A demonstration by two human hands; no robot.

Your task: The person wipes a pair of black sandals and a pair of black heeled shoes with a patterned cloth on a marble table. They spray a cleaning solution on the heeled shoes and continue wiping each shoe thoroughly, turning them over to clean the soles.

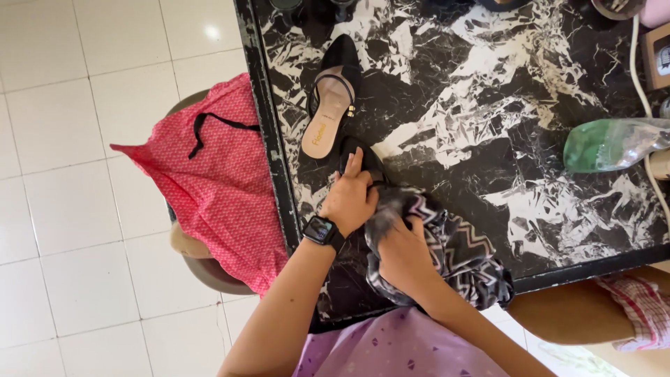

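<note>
On the black-and-white marble table point(488, 105) my left hand point(349, 199), with a dark smartwatch on its wrist, presses down on a black shoe point(359, 155) that is mostly hidden under it. My right hand point(401, 255) grips a black, grey and white zigzag-patterned cloth point(464, 255) bunched up against that shoe. A second black heeled sandal point(333, 105) with a tan insole lies just beyond, its toe pointing away from me.
A green plastic bottle point(614, 143) lies on its side at the table's right. A white cable point(638, 63) runs near the right edge. A red patterned garment point(216, 181) drapes over a chair left of the table. White floor tiles point(84, 139) lie beyond.
</note>
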